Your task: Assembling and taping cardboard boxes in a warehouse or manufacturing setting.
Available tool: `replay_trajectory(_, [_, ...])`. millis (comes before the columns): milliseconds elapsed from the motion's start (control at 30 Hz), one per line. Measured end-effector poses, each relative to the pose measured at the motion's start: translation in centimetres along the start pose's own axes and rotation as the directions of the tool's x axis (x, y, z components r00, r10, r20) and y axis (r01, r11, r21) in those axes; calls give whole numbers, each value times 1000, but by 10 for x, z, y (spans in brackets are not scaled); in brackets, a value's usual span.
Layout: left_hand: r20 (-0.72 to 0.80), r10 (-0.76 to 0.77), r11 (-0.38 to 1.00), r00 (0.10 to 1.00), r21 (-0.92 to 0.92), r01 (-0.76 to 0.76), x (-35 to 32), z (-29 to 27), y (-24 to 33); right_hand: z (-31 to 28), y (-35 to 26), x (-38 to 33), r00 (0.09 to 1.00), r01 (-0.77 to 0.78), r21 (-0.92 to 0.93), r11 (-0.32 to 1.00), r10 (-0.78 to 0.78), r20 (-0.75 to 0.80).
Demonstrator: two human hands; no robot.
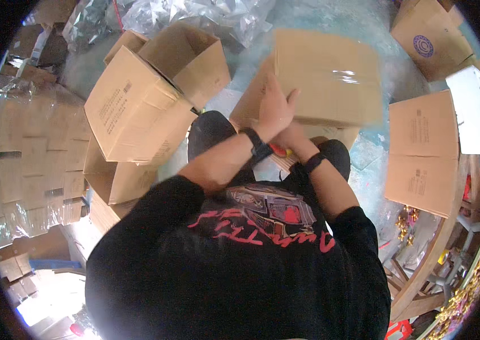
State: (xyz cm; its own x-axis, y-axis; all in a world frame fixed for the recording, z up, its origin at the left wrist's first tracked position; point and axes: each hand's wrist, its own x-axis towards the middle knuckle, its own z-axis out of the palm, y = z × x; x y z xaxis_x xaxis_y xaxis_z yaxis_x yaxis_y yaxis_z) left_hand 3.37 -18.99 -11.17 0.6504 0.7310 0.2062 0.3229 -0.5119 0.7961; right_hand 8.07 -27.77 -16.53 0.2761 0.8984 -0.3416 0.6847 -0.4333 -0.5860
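Note:
A large closed cardboard box point(328, 73) is in front of my knees, with a glossy strip of clear tape on its upper face. My left hand point(277, 109) reaches across to the box's left side, fingers stretched out and thumb apart; it seems to rest on the cardboard. Just below it, my right hand point(293, 138) is curled and blurred by motion, partly behind the left wrist. A small red and yellow object point(279, 150) shows at the right hand, mostly hidden, its kind unclear. Both wrists wear dark bands.
Open cardboard boxes point(138, 107) stand stacked at my left, beside plastic-wrapped flat cartons point(33, 153). Clear plastic bags of silvery pieces point(194, 20) lie at the far side. More cartons point(423, 150) stand at the right, near a wooden frame point(430, 266) and gold tinsel point(466, 300).

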Motion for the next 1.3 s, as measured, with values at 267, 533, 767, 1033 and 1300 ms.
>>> replay_trajectory(267, [240,-253,964,937,-17,265,76,-86,-83,-33,19,-86,996,41,191,981,-56,72])
replay_trajectory(533, [426,-623,563,656,-337,754,123,-157,-227,-59,41,-213,987,-122,741,661,4,159])
replay_trajectory(767, [177,-474,867,863,-82,492,122,-126,-151,-67,79,-219,945,107,945,308,264,-193])
replay_trajectory(1033, [129,-205,971,970,-95,218,160,-62,-94,-105,97,-131,872,412,911,36,273,-405])
replay_trajectory(1300, [-81,4,893,997,-448,-40,191,-103,-197,-107,35,-97,972,118,988,96,-216,-95])
